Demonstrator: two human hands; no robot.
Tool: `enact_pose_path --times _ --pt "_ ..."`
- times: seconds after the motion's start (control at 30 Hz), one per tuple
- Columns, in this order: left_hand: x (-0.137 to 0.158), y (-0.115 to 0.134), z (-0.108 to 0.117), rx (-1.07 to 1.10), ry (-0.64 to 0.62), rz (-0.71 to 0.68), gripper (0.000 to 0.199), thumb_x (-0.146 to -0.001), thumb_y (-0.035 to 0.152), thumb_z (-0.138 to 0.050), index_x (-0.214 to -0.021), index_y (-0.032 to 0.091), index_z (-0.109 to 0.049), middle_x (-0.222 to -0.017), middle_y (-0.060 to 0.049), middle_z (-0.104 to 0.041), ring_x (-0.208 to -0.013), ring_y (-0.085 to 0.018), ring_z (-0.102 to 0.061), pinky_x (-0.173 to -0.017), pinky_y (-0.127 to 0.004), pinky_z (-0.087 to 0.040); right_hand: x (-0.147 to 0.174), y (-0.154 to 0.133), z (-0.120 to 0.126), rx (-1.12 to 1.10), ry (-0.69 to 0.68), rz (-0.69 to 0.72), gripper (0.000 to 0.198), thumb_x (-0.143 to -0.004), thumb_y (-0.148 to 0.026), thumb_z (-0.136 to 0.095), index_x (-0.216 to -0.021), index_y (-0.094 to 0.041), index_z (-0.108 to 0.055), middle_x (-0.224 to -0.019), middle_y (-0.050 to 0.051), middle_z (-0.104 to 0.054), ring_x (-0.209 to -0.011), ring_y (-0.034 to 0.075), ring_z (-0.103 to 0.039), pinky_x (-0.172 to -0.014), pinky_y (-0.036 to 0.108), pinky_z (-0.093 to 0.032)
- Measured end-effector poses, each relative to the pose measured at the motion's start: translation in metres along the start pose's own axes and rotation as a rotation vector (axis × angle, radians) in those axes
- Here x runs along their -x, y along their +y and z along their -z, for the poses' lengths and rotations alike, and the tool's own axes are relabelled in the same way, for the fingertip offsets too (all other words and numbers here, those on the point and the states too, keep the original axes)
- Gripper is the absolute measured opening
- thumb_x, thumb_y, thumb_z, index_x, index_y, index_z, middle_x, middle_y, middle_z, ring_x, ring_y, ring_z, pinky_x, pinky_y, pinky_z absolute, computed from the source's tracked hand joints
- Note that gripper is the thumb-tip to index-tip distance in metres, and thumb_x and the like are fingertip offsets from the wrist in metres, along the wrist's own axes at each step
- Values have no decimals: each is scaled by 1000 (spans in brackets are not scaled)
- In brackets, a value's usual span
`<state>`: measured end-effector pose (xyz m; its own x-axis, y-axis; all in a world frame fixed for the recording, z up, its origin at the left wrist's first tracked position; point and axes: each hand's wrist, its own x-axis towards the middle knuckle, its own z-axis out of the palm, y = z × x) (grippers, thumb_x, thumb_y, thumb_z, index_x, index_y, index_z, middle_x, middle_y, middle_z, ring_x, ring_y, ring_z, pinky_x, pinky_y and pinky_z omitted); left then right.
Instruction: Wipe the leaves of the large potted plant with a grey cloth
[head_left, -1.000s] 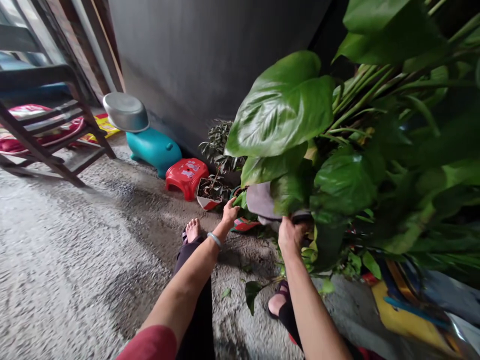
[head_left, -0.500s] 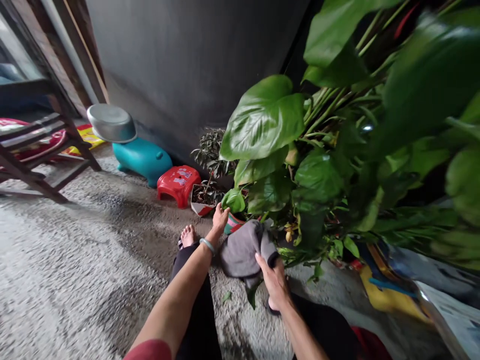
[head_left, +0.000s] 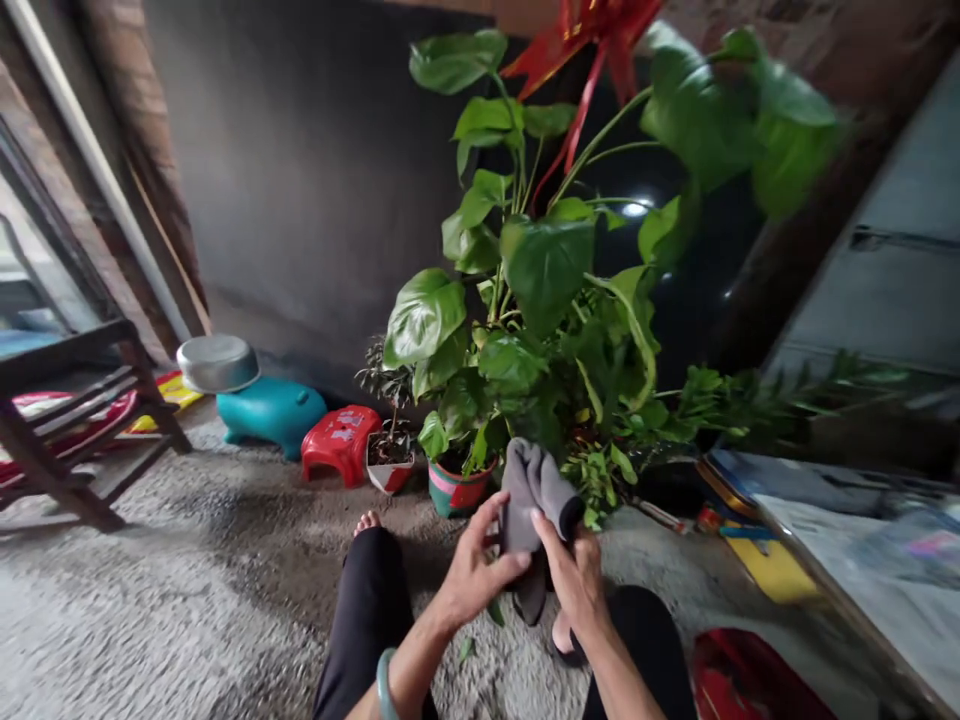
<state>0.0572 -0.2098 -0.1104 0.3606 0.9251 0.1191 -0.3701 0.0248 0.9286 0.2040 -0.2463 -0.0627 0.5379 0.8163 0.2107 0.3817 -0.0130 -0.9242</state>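
From where I stand, the person's right hand [head_left: 576,572] has a bunched grey cloth [head_left: 526,495] pinched between thumb and fingers, holding it above the rough concrete floor [head_left: 225,610], in front of the broad-leaved potted plant [head_left: 547,265] with its red ribbon bow [head_left: 592,45]. The left hand [head_left: 480,570], a pale bangle [head_left: 385,685] on its wrist, curves around the cloth's left side with thumb and fingers spread wide, though I cannot tell whether they touch it. Beyond, a green-and-red pot [head_left: 457,492] stands near a small red plastic stool [head_left: 341,440], which sits just beside a teal animal-shaped seat [head_left: 270,412] topped by a metal basin [head_left: 217,362].
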Motion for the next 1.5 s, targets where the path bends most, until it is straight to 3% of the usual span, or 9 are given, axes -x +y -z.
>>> enact_pose_path --times 0.13,0.3,0.5,0.7,0.9,1.2,1.3,1.4,1.5 --pt "10 8 -25 97 -55 33 103 -61 43 -95 -152 24 -51 -150 -13 -61 -140 -38 -55 -119 -48 -43 17 -10 14 -151 -75 74 50 -77 -61 -72 -105 -21 -82 -111 15 -81 -116 38 -71 -104 50 -54" --pt "14 30 -25 71 67 64 71 -61 44 -95 -123 19 -71 -114 -8 -77 -107 -29 -71 -96 -38 -56 21 -17 35 -411 -101 -140 56 -67 -62 -81 -103 -18 -81 -114 14 -81 -120 39 -70 -106 50 -54" --pt "19 61 -8 78 336 77 46 -55 37 -92 -95 17 -79 -77 0 -75 -71 -19 -68 -72 -30 -56 15 -25 75 -583 -87 -372 55 -74 -62 -78 -108 -18 -79 -105 10 -83 -109 35 -75 -96 47 -61" --pt "29 85 1 117 335 45 34 -50 25 -88 -82 18 -78 -74 2 -74 -71 -17 -67 -72 -27 -55 4 -18 97 -386 84 -174 53 -62 -59 -84 -97 -19 -81 -112 10 -82 -120 36 -69 -109 50 -51" --pt "19 95 12 -8 306 50 28 -59 29 -85 -84 19 -79 -75 0 -75 -71 -19 -67 -71 -29 -54 -18 -11 88 -332 44 -133 52 -59 -60 -82 -91 -19 -82 -102 10 -83 -113 38 -71 -105 51 -51" --pt "-14 76 43 -276 330 105 49 -73 55 -85 -103 16 -81 -97 -8 -80 -94 -28 -73 -83 -34 -55 -59 -23 70 -341 -40 -148 46 -63 -62 -79 -87 -23 -83 -99 9 -83 -106 35 -72 -98 45 -53" --pt "-19 63 46 -137 400 163 58 -69 60 -87 -107 16 -79 -107 -11 -80 -103 -30 -72 -84 -35 -57 -63 -33 60 -360 -68 -111 47 -68 -63 -77 -91 -23 -83 -104 9 -83 -109 35 -71 -98 44 -53" --pt "-13 52 37 185 328 201 71 -71 63 -84 -127 21 -72 -127 -14 -74 -111 -31 -71 -86 -39 -59 -69 -47 44 -346 -36 13 45 -72 -62 -74 -91 -21 -81 -100 10 -82 -105 35 -71 -96 44 -53" --pt "0 47 22 326 257 114 85 -71 64 -84 -144 28 -60 -138 -13 -69 -114 -30 -71 -95 -45 -58 -67 -63 21 -305 7 150 41 -77 -58 -70 -91 -20 -79 -92 10 -81 -94 32 -72 -90 43 -55"
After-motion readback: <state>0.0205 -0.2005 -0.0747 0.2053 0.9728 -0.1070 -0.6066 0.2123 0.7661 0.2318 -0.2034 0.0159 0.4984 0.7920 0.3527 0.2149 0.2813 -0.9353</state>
